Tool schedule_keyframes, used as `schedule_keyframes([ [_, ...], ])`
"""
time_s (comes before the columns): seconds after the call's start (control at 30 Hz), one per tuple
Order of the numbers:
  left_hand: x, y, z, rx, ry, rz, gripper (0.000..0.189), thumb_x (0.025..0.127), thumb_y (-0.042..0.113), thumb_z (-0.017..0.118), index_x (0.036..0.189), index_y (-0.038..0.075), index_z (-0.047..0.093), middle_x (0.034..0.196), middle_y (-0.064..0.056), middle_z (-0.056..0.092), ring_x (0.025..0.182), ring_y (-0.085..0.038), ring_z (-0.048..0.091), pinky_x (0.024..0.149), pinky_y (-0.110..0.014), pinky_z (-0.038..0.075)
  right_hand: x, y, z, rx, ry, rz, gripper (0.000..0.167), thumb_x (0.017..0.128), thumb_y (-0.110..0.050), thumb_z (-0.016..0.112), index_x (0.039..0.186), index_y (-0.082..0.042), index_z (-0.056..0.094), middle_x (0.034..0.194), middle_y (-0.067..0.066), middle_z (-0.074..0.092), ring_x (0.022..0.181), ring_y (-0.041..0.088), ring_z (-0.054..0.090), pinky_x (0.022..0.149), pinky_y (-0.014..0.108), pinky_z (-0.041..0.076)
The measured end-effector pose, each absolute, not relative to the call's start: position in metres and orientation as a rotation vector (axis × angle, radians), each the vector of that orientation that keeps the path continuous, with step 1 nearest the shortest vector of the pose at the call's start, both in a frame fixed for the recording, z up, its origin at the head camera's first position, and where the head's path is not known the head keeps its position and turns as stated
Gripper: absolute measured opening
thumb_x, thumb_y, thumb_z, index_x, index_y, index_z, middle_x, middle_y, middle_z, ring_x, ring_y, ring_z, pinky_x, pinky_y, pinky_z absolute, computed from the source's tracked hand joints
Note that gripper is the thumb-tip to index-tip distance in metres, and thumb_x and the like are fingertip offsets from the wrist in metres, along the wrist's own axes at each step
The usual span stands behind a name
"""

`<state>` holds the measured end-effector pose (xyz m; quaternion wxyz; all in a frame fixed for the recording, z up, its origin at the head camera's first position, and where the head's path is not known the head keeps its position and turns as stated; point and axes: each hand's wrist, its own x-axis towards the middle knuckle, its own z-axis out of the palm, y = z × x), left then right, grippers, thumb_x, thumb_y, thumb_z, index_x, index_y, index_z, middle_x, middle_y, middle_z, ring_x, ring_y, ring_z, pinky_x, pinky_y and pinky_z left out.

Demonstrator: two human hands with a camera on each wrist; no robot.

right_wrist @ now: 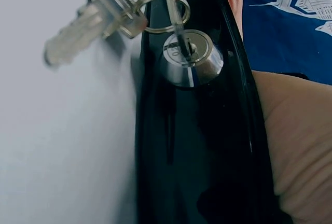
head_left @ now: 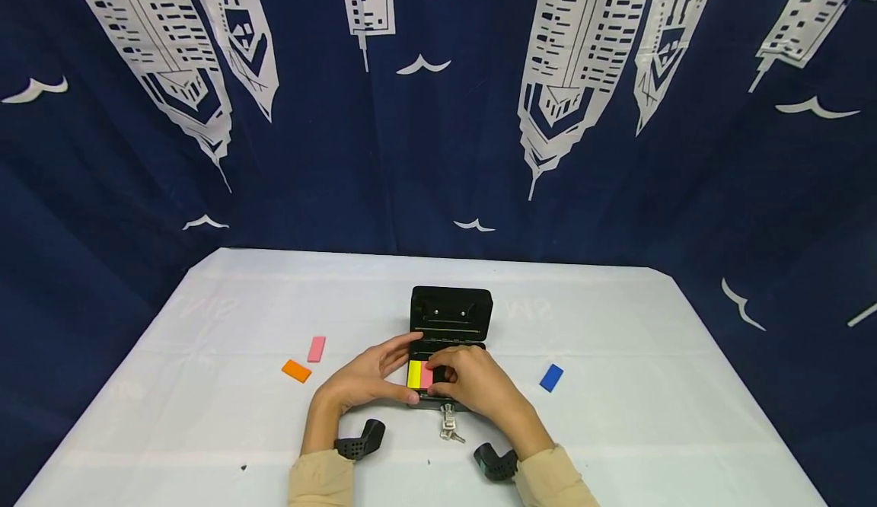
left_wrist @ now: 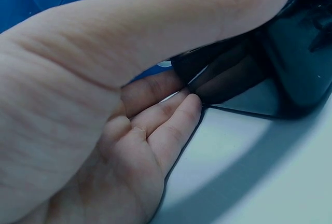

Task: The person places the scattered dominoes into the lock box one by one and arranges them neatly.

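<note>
A black box [head_left: 432, 403] stands on the white table [head_left: 205, 431] with its lid [head_left: 451, 313] raised at the far side. Inside, at its left end, a yellow block [head_left: 414, 374] and a pink block [head_left: 426, 376] lie side by side, touching. Of the two hands, the left hand [head_left: 366, 377] is open, its thumb at the near left corner and its fingers reaching along the left side of the box. The right hand [head_left: 476, 379] has its fingers curled over the box and pinches the pink block between finger and thumb. On the front wall, a round metal lock [right_wrist: 192, 58] holds one key, and a second key [right_wrist: 104, 22] hangs from the same ring [right_wrist: 161, 11]. To the left on the table lie an orange block [head_left: 297, 371] and another pink block [head_left: 317, 349], near each other but apart; a blue block [head_left: 551, 377] lies to the right. Behind the table hangs a dark blue cloth [head_left: 342, 149] with white printed buildings.
</note>
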<state>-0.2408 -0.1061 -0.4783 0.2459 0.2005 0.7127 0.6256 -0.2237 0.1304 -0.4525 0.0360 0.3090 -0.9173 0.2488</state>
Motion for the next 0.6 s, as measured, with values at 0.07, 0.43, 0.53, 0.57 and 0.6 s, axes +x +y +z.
schedule_keyframes([
  [0.07,-0.2411,-0.1060,-0.4782,0.544,1.948,1.708,0.097,0.081,0.015,0.090,0.161,0.021,0.035,0.172,-0.011,0.020,0.156,-0.035,0.024,0.125,-0.043,0.029,-0.2239,0.1300,-0.4522,0.937,-2.818,0.751,0.032,0.082,-0.018,0.089,0.111,-0.008,0.078,0.090,-0.002,0.072,0.073,0.006,0.055,0.065,0.020,0.049],
  [0.43,-0.2417,-0.1045,-0.4755,0.541,1.927,1.712,0.097,0.081,0.014,0.090,0.161,0.021,0.036,0.172,-0.012,0.019,0.156,-0.036,0.025,0.124,-0.043,0.029,-0.2243,0.1322,-0.4543,0.915,-2.809,0.746,0.039,0.079,-0.022,0.091,0.113,-0.009,0.077,0.090,-0.002,0.072,0.078,0.009,0.059,0.069,0.023,0.053],
  [0.53,-0.2413,-0.1049,-0.4761,0.529,1.929,1.714,0.098,0.080,0.014,0.090,0.161,0.021,0.036,0.172,-0.012,0.018,0.156,-0.036,0.025,0.124,-0.043,0.030,-0.2241,0.1318,-0.4550,0.910,-2.798,0.755,0.039,0.079,-0.023,0.092,0.113,-0.010,0.077,0.094,-0.002,0.074,0.079,0.009,0.060,0.070,0.023,0.054],
  [0.57,-0.2411,-0.1051,-0.4763,0.525,1.931,1.716,0.098,0.080,0.014,0.091,0.161,0.021,0.036,0.172,-0.012,0.019,0.156,-0.036,0.025,0.124,-0.043,0.030,-0.2240,0.1314,-0.4555,0.906,-2.789,0.755,0.039,0.079,-0.023,0.092,0.113,-0.010,0.077,0.095,-0.002,0.074,0.079,0.009,0.061,0.071,0.023,0.054],
  [0.6,-0.2410,-0.1053,-0.4766,0.523,1.931,1.718,0.098,0.080,0.014,0.091,0.161,0.021,0.036,0.172,-0.012,0.019,0.156,-0.036,0.025,0.124,-0.043,0.030,-0.2237,0.1311,-0.4561,0.899,-2.782,0.756,0.039,0.079,-0.023,0.091,0.113,-0.010,0.078,0.095,-0.002,0.074,0.079,0.009,0.061,0.071,0.023,0.054],
])
